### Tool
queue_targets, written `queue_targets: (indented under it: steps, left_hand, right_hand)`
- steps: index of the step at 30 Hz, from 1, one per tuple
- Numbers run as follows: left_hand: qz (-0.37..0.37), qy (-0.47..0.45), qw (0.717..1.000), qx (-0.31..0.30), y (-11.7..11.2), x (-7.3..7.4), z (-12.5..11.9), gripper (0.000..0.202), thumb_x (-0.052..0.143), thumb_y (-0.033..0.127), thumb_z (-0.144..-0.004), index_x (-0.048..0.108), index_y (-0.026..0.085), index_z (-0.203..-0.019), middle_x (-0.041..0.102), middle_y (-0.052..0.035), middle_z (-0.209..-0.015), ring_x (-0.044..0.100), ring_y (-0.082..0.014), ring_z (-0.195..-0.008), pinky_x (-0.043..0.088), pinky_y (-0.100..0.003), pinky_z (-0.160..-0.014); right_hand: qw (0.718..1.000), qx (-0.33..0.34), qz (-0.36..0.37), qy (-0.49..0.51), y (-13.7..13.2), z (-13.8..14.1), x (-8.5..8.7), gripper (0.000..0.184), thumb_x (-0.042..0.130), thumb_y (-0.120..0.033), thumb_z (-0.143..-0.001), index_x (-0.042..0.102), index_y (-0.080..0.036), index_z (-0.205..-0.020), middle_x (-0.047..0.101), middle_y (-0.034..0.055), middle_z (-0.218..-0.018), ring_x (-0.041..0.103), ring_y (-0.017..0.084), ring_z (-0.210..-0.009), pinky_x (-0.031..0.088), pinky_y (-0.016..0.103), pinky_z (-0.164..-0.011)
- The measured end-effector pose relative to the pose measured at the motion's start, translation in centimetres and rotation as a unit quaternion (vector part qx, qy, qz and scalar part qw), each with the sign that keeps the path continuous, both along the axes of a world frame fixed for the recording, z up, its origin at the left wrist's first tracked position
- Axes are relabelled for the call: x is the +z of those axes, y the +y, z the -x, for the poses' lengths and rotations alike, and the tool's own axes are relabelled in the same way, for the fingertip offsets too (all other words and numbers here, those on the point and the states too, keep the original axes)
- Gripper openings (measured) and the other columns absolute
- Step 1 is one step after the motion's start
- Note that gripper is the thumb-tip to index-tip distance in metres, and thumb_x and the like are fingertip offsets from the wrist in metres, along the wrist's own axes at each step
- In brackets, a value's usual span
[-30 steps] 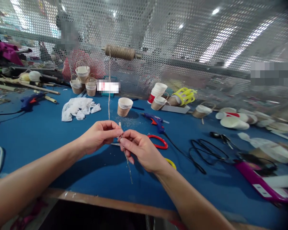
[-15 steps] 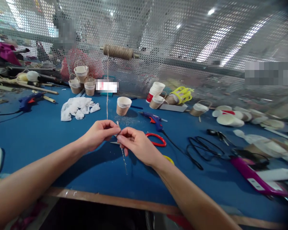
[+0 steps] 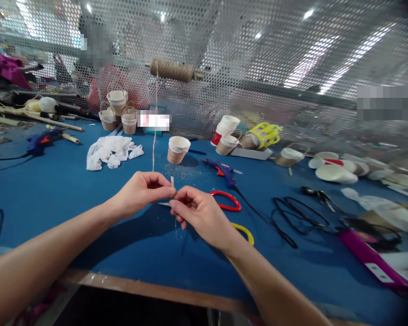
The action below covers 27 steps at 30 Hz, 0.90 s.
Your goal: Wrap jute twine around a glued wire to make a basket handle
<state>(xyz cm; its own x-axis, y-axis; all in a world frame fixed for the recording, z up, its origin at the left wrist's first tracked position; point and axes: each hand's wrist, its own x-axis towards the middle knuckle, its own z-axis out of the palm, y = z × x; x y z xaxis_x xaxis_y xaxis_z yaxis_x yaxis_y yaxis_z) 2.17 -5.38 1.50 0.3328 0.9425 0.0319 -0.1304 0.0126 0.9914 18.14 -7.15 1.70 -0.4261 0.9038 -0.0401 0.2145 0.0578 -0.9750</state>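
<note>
My left hand [image 3: 146, 192] is closed in a pinch, thumb and forefinger on a thin twine-wrapped strand [image 3: 172, 181] whose pale tip sticks up between the hands. Just below and to the right, my right hand [image 3: 200, 215] pinches the same strand, and its thin dark tail hangs beneath the fingers. A line of twine [image 3: 155, 131] runs from the twine spool [image 3: 173, 70] down behind my left hand. Scissors with a red loop [image 3: 238, 204] and a yellow loop lie under my right hand, which partly hides them. A small paper-rimmed cup [image 3: 176, 156] stands beyond the hands.
A blue glue gun [image 3: 226, 174] with its cord lies to the right, another glue gun [image 3: 42, 141] far left. White crumpled cloth [image 3: 105, 151] sits left of centre. Small handled baskets [image 3: 117, 104] are stacked at the back. A purple power strip [image 3: 367, 258] lies right.
The view has shifted slightly. Both hands still pinch the strand, which now stands more upright, with less of its tail showing below my right hand.
</note>
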Motion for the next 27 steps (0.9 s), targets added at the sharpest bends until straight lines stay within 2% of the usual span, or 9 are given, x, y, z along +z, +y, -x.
queue_targets:
  steps: [5,8,10,12,15,18,23,27]
  left_hand:
    - [0.011,0.021,0.999,0.037,-0.24,-0.53,-0.57,0.013,0.064,0.021,-0.066,0.057,0.012,-0.06,0.052,0.0038,-0.055,0.037,-0.0028,-0.045,0.027,-0.018,-0.042]
    - [0.017,0.019,0.998,0.05,-0.4,-0.73,-0.83,0.015,0.064,0.023,-0.066,0.056,0.011,-0.061,0.051,0.0039,-0.055,0.037,-0.0031,-0.046,0.027,-0.018,-0.042]
    - [0.016,0.005,0.999,0.04,-0.42,-0.72,-0.74,0.015,0.065,0.023,-0.066,0.056,0.011,-0.062,0.052,0.0036,-0.057,0.039,-0.0033,-0.047,0.028,-0.018,-0.044]
    - [0.025,-0.028,0.999,0.003,-0.38,-0.65,-0.46,0.016,0.065,0.024,-0.067,0.056,0.012,-0.063,0.053,0.0028,-0.06,0.041,-0.0038,-0.048,0.029,-0.018,-0.045]
    - [0.052,-0.087,0.992,-0.081,-0.32,-0.61,-0.02,0.017,0.066,0.025,-0.067,0.055,0.012,-0.064,0.055,0.0014,-0.062,0.047,-0.0062,-0.053,0.032,-0.021,-0.049]
    - [0.064,-0.104,0.988,-0.093,-0.32,-0.66,0.09,0.018,0.068,0.025,-0.064,0.055,0.013,-0.064,0.055,0.0016,-0.063,0.047,-0.0057,-0.052,0.031,-0.02,-0.047]
    - [0.042,-0.048,0.998,-0.021,-0.32,-0.58,-0.18,0.018,0.068,0.025,-0.064,0.056,0.011,-0.062,0.051,0.0041,-0.054,0.038,-0.0023,-0.044,0.025,-0.017,-0.042]
    - [0.013,-0.008,1.0,0.026,-0.51,-0.29,-0.37,0.015,0.067,0.021,-0.064,0.056,0.012,-0.059,0.053,0.0039,-0.055,0.04,-0.003,-0.045,0.03,-0.018,-0.043]
  right_hand:
    - [0.993,-0.041,-0.074,-0.083,-0.04,0.08,-0.61,0.012,0.052,-0.026,-0.078,0.048,-0.017,-0.071,0.052,-0.0019,-0.061,0.047,0.007,-0.047,0.042,0.02,-0.043]
    - [0.99,-0.055,-0.091,-0.094,-0.05,0.08,-0.8,0.012,0.051,-0.025,-0.078,0.048,-0.017,-0.07,0.05,-0.0028,-0.059,0.046,0.006,-0.046,0.04,0.02,-0.042]
    - [0.995,-0.047,-0.066,-0.06,-0.07,0.0,-0.67,0.012,0.054,-0.025,-0.076,0.048,-0.017,-0.07,0.049,-0.0034,-0.058,0.046,0.006,-0.046,0.04,0.019,-0.041]
    - [1.0,-0.013,-0.012,0.009,-0.06,-0.14,-0.43,0.014,0.057,-0.027,-0.074,0.049,-0.017,-0.071,0.051,-0.0031,-0.06,0.047,0.006,-0.047,0.04,0.018,-0.04]
    - [0.988,0.06,0.08,0.114,0.06,-0.41,-0.17,0.016,0.059,-0.029,-0.074,0.051,-0.016,-0.074,0.054,-0.0024,-0.061,0.047,0.005,-0.046,0.039,0.016,-0.038]
    - [0.978,0.084,0.116,0.153,0.19,-0.57,-0.17,0.015,0.06,-0.027,-0.074,0.051,-0.016,-0.073,0.054,-0.0032,-0.059,0.047,0.004,-0.044,0.038,0.015,-0.037]
    - [0.995,0.012,0.03,0.094,-0.03,-0.36,0.01,0.015,0.058,-0.026,-0.075,0.049,-0.016,-0.068,0.052,-0.0042,-0.057,0.047,0.004,-0.043,0.039,0.016,-0.039]
    - [0.998,-0.035,-0.044,0.005,-0.42,-0.06,0.04,0.012,0.055,-0.026,-0.076,0.05,-0.016,-0.071,0.051,-0.0039,-0.058,0.046,0.005,-0.043,0.041,0.019,-0.041]
